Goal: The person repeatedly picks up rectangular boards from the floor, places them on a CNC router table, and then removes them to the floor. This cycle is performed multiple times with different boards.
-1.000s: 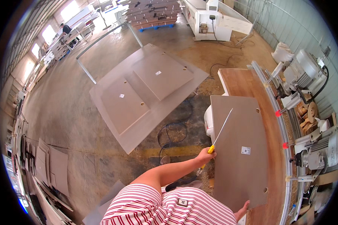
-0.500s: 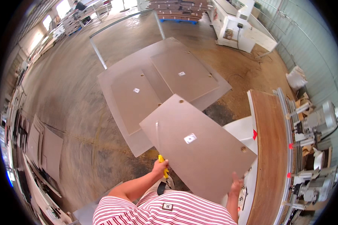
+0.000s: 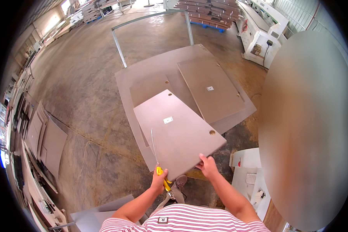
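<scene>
My left hand (image 3: 159, 180) is closed around a yellow air blow gun (image 3: 160, 170) with a long thin metal nozzle, which lies across a brown-grey board (image 3: 174, 143). The same hand is at the board's near left edge. My right hand (image 3: 208, 166) grips the board's near right edge, thumb on top. This board has a white label in its middle and round holes along its right side. It is over a second board (image 3: 149, 86) on a large flat sheet (image 3: 125, 81), hiding most of that one. A third board (image 3: 212, 98) lies to the right on the sheet.
A metal frame handle (image 3: 150, 24) rises behind the sheet. Boards (image 3: 46, 143) lean at the left, and sheets (image 3: 100, 216) lie low at my left. A white machine (image 3: 255, 44) and stacked boards (image 3: 210, 13) stand farther back. A blurred oval hides the right side.
The board has moved left and forward, over the left board on the sheet. My right hand has come inward with it. The view has turned, and a blurred oval now covers the right.
</scene>
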Demonstrator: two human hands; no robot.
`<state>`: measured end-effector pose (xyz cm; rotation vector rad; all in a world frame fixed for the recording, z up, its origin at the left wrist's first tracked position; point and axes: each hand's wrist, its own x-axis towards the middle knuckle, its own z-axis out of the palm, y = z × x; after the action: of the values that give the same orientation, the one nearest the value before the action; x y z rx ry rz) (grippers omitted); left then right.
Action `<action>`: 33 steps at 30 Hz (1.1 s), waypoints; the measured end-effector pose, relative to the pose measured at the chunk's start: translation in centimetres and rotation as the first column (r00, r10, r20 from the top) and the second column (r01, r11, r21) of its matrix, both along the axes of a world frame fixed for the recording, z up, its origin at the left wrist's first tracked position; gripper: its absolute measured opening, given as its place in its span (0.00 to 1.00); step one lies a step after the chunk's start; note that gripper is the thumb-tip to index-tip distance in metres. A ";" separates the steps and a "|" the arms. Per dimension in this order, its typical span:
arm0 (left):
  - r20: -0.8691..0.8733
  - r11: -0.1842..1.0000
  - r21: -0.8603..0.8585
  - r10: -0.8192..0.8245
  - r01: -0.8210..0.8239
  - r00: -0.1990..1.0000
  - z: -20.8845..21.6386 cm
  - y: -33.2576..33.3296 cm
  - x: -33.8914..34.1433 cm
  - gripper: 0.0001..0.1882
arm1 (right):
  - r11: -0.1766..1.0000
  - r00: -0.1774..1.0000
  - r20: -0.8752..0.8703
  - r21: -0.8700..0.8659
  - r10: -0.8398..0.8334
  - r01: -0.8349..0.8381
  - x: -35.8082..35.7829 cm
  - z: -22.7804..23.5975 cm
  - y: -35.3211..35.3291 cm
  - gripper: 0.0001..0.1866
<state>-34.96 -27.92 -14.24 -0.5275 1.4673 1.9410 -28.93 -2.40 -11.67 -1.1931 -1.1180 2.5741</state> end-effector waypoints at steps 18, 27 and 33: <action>-0.379 0.618 -0.663 -0.764 0.423 0.521 -13.8 -0.2 -4.6 0.20 | 0.970 0.835 0.550 0.192 0.017 -0.147 27.1 -4.3 -1.6 0.10; -0.477 0.089 -0.565 -0.847 0.820 -0.236 9.2 19.4 16.9 0.11 | 0.845 0.704 0.496 0.446 -0.508 0.296 49.5 -4.5 -15.7 0.08; -0.392 -0.540 -0.661 -0.344 0.521 -0.853 14.8 19.3 35.7 0.08 | 0.672 0.357 0.570 0.633 -0.740 0.384 57.2 -8.2 -31.9 0.09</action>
<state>0.75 -8.64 0.58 1.8590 0.8767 0.1135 28.29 -34.30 -19.88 -2.1985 -0.9379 1.1184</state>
